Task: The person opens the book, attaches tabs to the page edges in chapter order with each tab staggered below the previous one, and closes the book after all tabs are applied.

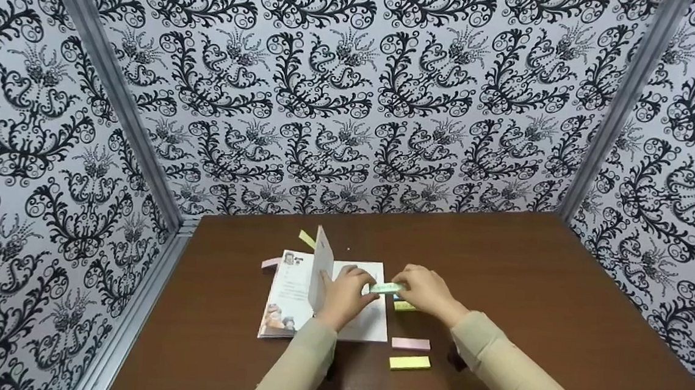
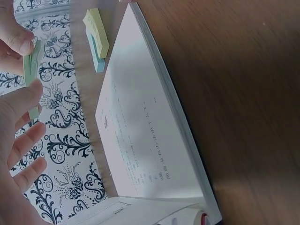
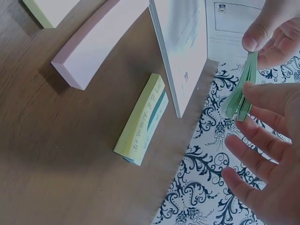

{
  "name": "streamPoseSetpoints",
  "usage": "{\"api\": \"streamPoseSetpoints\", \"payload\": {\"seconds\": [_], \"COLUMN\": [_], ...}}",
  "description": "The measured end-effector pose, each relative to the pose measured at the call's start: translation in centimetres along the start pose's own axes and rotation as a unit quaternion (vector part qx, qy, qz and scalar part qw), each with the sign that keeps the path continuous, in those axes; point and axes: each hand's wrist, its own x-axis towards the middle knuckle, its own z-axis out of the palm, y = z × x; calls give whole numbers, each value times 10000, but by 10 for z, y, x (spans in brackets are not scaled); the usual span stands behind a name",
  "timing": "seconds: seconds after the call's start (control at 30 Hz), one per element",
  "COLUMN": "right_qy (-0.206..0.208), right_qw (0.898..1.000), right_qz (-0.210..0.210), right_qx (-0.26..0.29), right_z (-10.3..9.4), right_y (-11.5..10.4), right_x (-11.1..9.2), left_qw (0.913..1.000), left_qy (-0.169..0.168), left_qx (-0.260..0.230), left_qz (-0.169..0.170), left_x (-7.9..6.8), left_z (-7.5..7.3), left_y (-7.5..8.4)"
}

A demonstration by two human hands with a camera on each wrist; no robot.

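My left hand point(image 1: 345, 293) and right hand point(image 1: 429, 291) pinch a narrow green sticky-note pad point(image 1: 385, 288) between them, one at each end, above the right edge of an open book point(image 1: 364, 328). In the right wrist view the pad's sheets point(image 3: 232, 101) spread apart at the end held by the right hand point(image 3: 276, 140). One leaf point(image 1: 320, 272) of the book stands upright beside my left hand. Below the right hand, a yellow sticky-note pad point(image 3: 140, 117) lies on a blue one point(image 3: 157, 115), both partly hidden in the head view.
Nearer me on the brown table point(image 1: 502, 255) lie a pink sticky-note pad point(image 1: 410, 344) and a yellow sticky-note pad point(image 1: 410, 363). A yellow strip point(image 1: 306, 238) and a pink strip point(image 1: 270, 263) stick out from the book. Patterned walls point(image 1: 342, 97) enclose the table's back and sides.
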Motion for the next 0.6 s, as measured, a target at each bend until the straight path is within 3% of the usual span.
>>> {"api": "streamPoseSetpoints", "payload": {"seconds": [0.2, 0.37, 0.6], "right_qy": [-193, -348, -225], "right_qw": [9996, 9992, 9985], "right_qz": [102, 150, 277], "right_qx": [172, 157, 411], "right_z": [-4, -6, -5], "right_y": [1, 1, 0], "right_x": [-1, 1, 3], "left_qw": [9998, 9992, 9990], "left_qy": [-100, 24, 85], "left_qx": [-114, -322, -369], "left_qz": [-156, -243, -223], "left_x": [-1, 0, 0], "left_z": [0, -2, -1], "left_y": [-3, -7, -9]}}
